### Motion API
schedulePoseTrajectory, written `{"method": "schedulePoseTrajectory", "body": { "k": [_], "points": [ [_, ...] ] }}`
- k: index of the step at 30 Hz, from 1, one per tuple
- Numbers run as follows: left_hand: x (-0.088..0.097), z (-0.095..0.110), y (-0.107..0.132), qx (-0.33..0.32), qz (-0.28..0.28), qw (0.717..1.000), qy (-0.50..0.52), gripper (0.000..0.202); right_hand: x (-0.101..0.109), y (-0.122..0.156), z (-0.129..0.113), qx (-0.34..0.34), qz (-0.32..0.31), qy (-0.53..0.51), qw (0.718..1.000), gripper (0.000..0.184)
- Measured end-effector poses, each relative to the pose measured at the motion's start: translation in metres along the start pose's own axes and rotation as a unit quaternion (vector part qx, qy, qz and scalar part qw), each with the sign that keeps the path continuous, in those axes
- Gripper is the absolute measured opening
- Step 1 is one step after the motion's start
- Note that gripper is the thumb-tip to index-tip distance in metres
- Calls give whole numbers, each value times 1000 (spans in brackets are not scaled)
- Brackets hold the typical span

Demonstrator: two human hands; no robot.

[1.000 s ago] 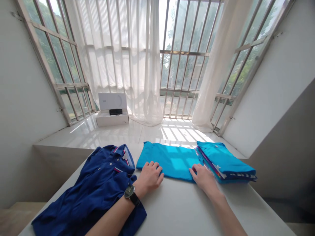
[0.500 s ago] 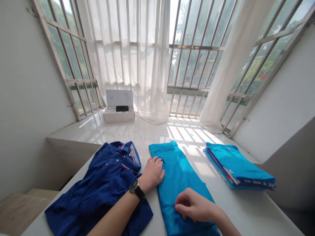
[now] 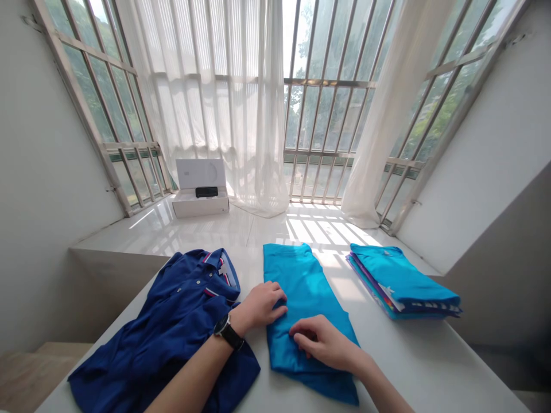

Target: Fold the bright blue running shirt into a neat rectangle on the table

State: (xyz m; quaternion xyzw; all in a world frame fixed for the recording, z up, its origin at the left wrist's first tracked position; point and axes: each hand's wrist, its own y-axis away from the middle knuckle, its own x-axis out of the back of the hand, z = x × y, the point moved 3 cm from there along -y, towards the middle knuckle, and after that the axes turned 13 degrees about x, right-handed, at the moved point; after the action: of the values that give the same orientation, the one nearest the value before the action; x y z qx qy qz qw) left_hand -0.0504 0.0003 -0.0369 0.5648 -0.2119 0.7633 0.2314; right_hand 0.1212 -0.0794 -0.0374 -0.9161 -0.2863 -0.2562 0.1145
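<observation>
A light blue folded shirt [image 3: 301, 275] lies lengthwise in the middle of the white table [image 3: 413, 361], running away from me. My left hand [image 3: 258, 305], with a black watch on the wrist, rests flat on the shirt's left edge, fingers stretched out. My right hand [image 3: 325, 343] lies on the shirt's near part with the fingers curled and pressing on the cloth. A dark blue polo shirt [image 3: 172, 332] lies spread out and rumpled on the left, under my left forearm.
A stack of folded shirts [image 3: 402, 281], light blue on top, sits at the right of the table. Beyond the table is a shiny white ledge with an open white box [image 3: 200, 195] holding a black device, sheer curtains and barred windows.
The light blue shirt went from lying crosswise next to the stack to lying lengthwise. My right hand came away from the stack toward me and now presses on the shirt's near part.
</observation>
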Motion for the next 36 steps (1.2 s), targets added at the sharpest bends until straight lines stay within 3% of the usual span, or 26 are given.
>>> {"method": "schedulePoseTrajectory", "body": {
  "k": [6,10,15,18,22,27,31,36],
  "points": [
    [0,-8,0,2,-9,1000,-19,42,12,1,5,58,81,194,976,21],
    [1,-12,-2,12,3,1000,-14,42,13,0,16,65,90,254,961,14],
    [10,2,1,-3,16,1000,-18,17,13,-3,24,72,106,253,959,11],
    [9,13,6,-42,-42,997,42,8,15,-4,28,72,111,247,960,15],
    [3,21,12,-81,-172,975,114,22,16,-4,29,70,108,223,966,21],
    [4,23,18,-56,-237,964,108,51,17,-4,29,55,114,204,971,21],
    [3,26,20,-62,-227,970,58,60,18,-3,29,54,113,198,972,21],
    [-2,28,19,-87,-192,977,23,37,21,-4,27,56,108,177,977,22]
  ]
}}
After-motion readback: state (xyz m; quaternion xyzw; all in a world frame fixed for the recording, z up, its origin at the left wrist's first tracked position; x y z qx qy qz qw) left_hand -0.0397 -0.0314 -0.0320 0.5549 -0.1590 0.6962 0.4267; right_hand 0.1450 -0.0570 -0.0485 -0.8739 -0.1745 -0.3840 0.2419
